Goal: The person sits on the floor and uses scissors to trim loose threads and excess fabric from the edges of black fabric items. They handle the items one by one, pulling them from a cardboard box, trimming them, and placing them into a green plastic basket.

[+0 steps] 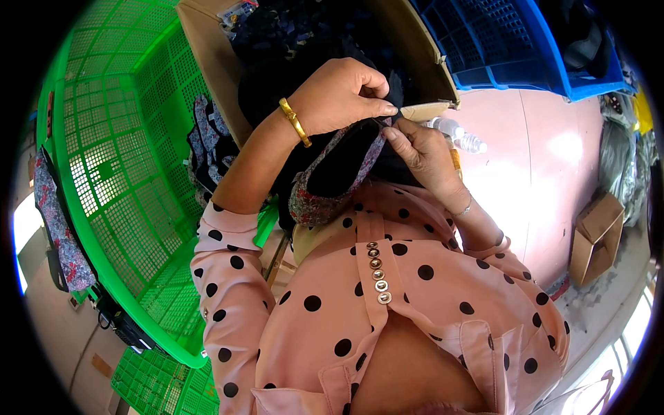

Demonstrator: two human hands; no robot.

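A piece of grey and red floral fabric with a black inside [325, 200], shaped like a slip-on shoe, hangs over my lap. My left hand [342, 97] pinches its upper end, thumb stretched along the edge and fingers curled. My right hand [425, 152] meets it from the right, thumb and fingertips closed on the same end. Between the fingertips is a small dark thing, too small to make out. Black cloth [270, 86] lies behind the hands.
A cardboard box [207, 48] of dark pieces stands ahead. Left is a big green basket [97, 207], with floral pieces [207, 138] beside the box and another [62, 221] on its rim. A blue crate [512, 69], clear bottles [449, 128] and a small carton [596, 238] are right.
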